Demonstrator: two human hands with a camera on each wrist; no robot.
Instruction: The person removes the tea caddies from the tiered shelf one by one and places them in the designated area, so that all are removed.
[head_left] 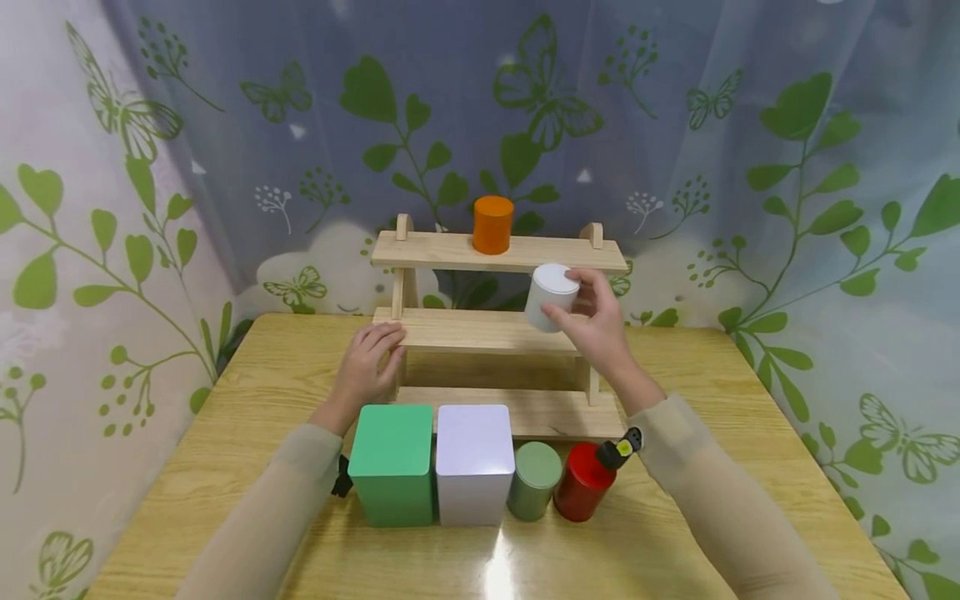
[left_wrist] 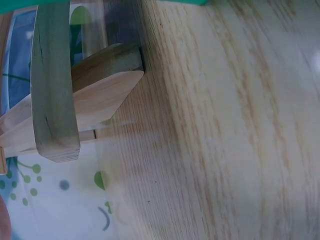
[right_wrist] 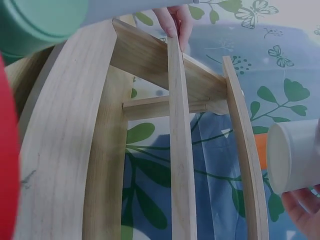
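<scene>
My right hand (head_left: 600, 321) grips a white cylinder (head_left: 552, 298) between thumb and fingers, slightly tilted, in front of the gap between the top and middle shelves. In the right wrist view the cylinder (right_wrist: 295, 156) is apart from the boards, its flat end facing left. My left hand (head_left: 367, 367) holds the left end of the wooden three-step shelf rack (head_left: 465, 331) at the middle board. Fingers of that hand (right_wrist: 175, 22) lie on both sides of the board in the right wrist view. An orange cylinder (head_left: 492, 225) stands upright on the top shelf.
In front of the rack stand a green box (head_left: 392, 467), a pale lilac box (head_left: 474, 467), a green cylinder (head_left: 536, 482) and a red cylinder (head_left: 583, 483), in a row on the wooden table (head_left: 262, 375). A patterned curtain (head_left: 675, 167) hangs behind.
</scene>
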